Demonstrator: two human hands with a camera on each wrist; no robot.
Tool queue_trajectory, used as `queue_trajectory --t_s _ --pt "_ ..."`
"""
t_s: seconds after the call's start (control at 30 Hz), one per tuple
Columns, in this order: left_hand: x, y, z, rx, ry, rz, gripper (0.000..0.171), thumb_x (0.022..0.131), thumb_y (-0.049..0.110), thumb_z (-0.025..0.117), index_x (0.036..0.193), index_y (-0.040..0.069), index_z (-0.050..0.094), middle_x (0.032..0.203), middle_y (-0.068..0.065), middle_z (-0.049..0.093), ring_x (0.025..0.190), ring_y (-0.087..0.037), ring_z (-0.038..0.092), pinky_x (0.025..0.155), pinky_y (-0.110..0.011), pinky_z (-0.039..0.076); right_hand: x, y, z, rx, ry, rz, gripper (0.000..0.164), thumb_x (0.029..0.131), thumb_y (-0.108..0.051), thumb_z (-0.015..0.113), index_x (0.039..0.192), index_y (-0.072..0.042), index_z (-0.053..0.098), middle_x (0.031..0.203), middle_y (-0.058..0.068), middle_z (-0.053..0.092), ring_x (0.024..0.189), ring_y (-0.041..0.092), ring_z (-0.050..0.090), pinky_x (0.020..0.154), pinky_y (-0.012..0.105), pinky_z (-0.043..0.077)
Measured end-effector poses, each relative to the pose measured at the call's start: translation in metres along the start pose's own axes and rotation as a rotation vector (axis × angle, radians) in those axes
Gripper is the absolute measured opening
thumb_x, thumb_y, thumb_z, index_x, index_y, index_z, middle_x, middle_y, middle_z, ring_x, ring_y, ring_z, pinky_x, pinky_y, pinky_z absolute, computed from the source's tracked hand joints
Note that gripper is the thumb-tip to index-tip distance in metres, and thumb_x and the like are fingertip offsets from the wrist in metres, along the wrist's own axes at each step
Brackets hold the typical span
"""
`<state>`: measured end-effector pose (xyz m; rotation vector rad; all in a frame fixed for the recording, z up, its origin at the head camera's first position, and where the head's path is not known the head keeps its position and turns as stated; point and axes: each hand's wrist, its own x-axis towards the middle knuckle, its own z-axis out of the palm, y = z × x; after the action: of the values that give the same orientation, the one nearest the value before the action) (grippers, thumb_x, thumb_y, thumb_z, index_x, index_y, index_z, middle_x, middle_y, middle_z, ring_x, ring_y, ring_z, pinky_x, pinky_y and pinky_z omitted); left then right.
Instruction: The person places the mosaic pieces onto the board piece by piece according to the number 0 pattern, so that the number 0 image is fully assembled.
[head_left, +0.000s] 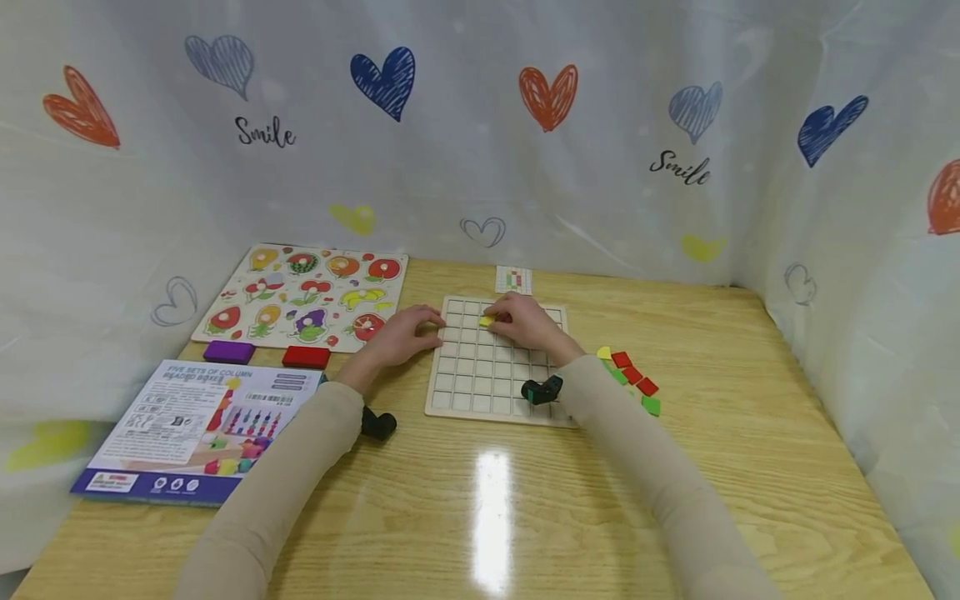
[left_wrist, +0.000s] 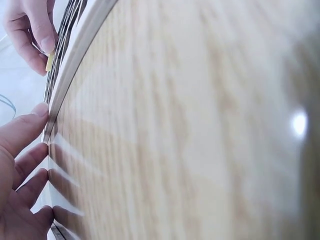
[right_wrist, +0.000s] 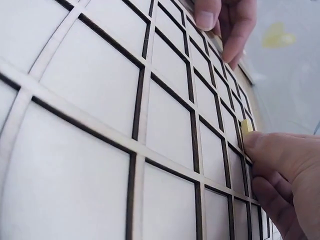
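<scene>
My right hand (head_left: 527, 323) pinches a small yellow tile (head_left: 487, 321) between thumb and fingers, low over the upper part of a pale wooden grid board (head_left: 452, 407). In the right wrist view the yellow tile (right_wrist: 246, 127) is at the board's far cells, partly covered by the thumb. At the board's upper left edge is my left hand (head_left: 407, 335). The left wrist view shows its thumb against the rim and its other fingertips resting on the table. A small card (head_left: 513, 279) with a red and green grid pattern lies just behind the board.
Right of the board lie several loose tiles: red (head_left: 647, 387), green (head_left: 651, 406) and yellow (head_left: 604, 353). To the left are a fruit puzzle board (head_left: 322, 304), a purple block (head_left: 228, 352), a red block (head_left: 306, 357) and a printed box (head_left: 168, 417). A hanging cloth (head_left: 457, 167) encloses the table.
</scene>
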<state>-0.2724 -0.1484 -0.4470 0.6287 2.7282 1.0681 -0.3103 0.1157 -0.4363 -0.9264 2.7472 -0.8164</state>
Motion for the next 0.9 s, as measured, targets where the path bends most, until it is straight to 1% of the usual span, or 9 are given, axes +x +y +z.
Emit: queue_trajectory --t_s 0.17,0.37,0.5,0.63,0.9 --pt "-0.0023 0.0022 -0.0022 0.002 -0.001 -0.011 0.032 0.094 0.019 0.067 0.123 0.004 0.064 0.141 -0.016 0.05 0.137 -0.034 0.038 0.115 -0.049 0.027 0.0012 -0.0013 -0.0001 0.002 0.009 0.012 0.029 0.096 -0.015 0.064 0.123 -0.004 0.067 0.117 0.013 0.061 0.107 0.027 0.058 0.093 0.041 0.048" --pt "-0.0013 0.0017 -0.0018 -0.001 -0.001 -0.013 0.032 0.094 0.019 0.067 0.123 0.005 0.063 0.14 -0.015 0.051 0.137 -0.034 0.038 0.115 -0.048 0.027 0.0001 -0.0012 0.0011 0.019 0.018 0.019 0.028 0.095 -0.015 0.065 0.121 -0.005 0.069 0.115 0.012 0.061 0.105 0.027 0.057 0.09 0.041 0.048" --pt "-0.0006 0.0025 -0.0014 0.0 -0.005 -0.007 0.032 0.094 0.019 0.067 0.123 0.004 0.064 0.14 -0.016 0.051 0.137 -0.034 0.038 0.115 -0.048 0.027 -0.0004 0.0004 0.0012 0.025 0.007 0.036 0.028 0.095 -0.016 0.065 0.122 -0.006 0.069 0.115 0.011 0.06 0.104 0.026 0.057 0.089 0.04 0.048" --pt "-0.0007 0.0037 -0.0017 0.002 -0.008 -0.007 0.032 0.094 0.019 0.067 0.123 0.004 0.064 0.141 -0.016 0.051 0.137 -0.034 0.037 0.115 -0.048 0.026 0.0 0.002 0.0007 0.027 -0.003 0.035 0.029 0.096 -0.016 0.064 0.123 -0.007 0.068 0.116 0.011 0.06 0.105 0.025 0.056 0.089 0.039 0.048" --pt "-0.0008 0.0041 -0.0021 0.006 -0.005 -0.01 0.032 0.094 0.019 0.067 0.123 0.004 0.064 0.141 -0.016 0.05 0.137 -0.034 0.037 0.116 -0.048 0.026 -0.0012 0.0023 -0.0032 0.046 -0.043 0.029 0.028 0.098 -0.013 0.061 0.125 -0.008 0.068 0.12 0.011 0.058 0.11 0.025 0.055 0.093 0.039 0.047"
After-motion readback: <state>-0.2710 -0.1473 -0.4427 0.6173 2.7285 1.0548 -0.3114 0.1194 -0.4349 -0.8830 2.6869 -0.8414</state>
